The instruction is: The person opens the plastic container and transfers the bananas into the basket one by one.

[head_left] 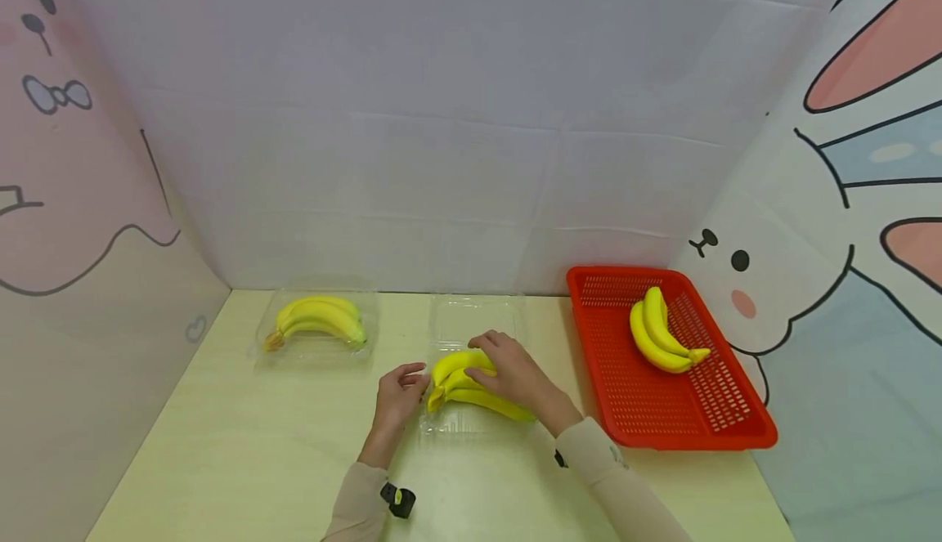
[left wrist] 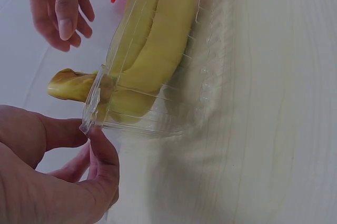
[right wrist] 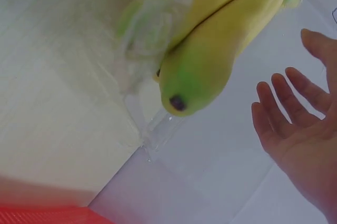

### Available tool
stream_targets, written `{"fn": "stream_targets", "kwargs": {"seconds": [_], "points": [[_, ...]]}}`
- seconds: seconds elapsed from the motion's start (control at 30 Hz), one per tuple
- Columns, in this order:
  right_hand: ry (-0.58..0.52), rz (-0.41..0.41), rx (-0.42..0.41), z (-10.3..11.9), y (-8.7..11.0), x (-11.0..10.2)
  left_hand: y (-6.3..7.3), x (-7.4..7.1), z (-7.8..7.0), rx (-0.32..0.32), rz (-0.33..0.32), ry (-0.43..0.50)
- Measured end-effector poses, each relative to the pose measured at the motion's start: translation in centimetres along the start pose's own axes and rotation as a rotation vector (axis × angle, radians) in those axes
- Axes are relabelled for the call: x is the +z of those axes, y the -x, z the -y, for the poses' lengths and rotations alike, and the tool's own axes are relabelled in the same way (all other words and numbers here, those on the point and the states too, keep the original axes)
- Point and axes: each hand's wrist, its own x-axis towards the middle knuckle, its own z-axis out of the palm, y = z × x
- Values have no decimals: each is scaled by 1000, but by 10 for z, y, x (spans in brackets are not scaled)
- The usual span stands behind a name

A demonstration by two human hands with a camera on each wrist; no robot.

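A bunch of yellow bananas (head_left: 456, 361) lies in the base of a clear plastic clamshell box (head_left: 471, 427), its stem toward the left and poking over the rim. The box's lid (head_left: 477, 317) is folded back behind it. My left hand (head_left: 398, 400) pinches the box's left rim between thumb and fingers, close below the stem (left wrist: 71, 85). Over the bunch, my right hand (head_left: 518, 377) hovers with relaxed, spread fingers. The right wrist view shows that hand (right wrist: 300, 129) apart from the bananas, whose green tip (right wrist: 195, 87) sits at the box's other end.
Back left stands another clear box (head_left: 368, 346) with a bunch of bananas (head_left: 316, 317) inside. A red plastic basket (head_left: 618, 387) on the right holds one more bunch (head_left: 655, 338). White fabric walls (head_left: 441, 158) border the pale wooden table (head_left: 257, 452) at the back and sides.
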Motion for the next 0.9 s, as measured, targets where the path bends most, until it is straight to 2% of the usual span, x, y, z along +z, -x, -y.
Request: {"fn": "stream_targets", "kwargs": {"seconds": [0.23, 0.5, 0.63, 0.9], "points": [[49, 11, -123, 8, 3, 3, 2, 0, 0, 10, 11, 5], [40, -11, -334, 10, 4, 11, 2, -1, 0, 3, 16, 18], [20, 9, -383, 13, 5, 14, 2, -1, 0, 5, 16, 14], [28, 40, -419, 20, 5, 22, 1, -1, 1, 12, 17, 24]]}}
